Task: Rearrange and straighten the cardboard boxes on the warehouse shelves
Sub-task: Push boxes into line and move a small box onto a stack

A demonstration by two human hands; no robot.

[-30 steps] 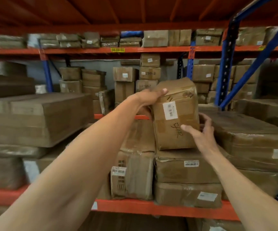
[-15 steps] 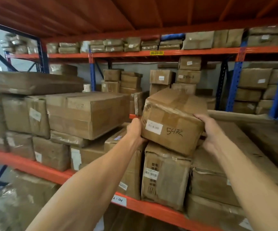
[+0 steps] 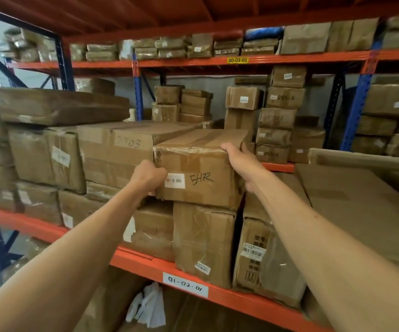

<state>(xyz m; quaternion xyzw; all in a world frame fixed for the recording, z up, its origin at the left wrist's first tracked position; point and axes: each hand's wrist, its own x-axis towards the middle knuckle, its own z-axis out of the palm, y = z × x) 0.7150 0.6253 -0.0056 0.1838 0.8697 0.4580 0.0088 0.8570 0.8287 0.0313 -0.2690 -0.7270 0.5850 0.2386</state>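
Two hands on one box here, so it's a straight side-clamp. The left hand (image 3: 149,176) is balled up at the lower left corner of the 5472 box (image 3: 200,168), fingers curled in against the front and side edge; can't tell if they hook under it. The right hand (image 3: 240,161) wraps the right end, thumb on the top edge and fingers round the side, out of sight. Gripping both ends like that looks meant to keep the box square while it gets nudged into line.

The box sits on the upright boxes (image 3: 203,243) on the orange shelf beam (image 3: 145,262), front face roughly level with theirs, maybe overhanging a touch. Its left side is tight against the big 5503 box (image 3: 121,152), so I'd say no room that way. To the right, the flat carton (image 3: 351,200) lies lower, leaving open space. Behind it the back stacks (image 3: 275,121) stand well apart, so pushing deeper looks free.
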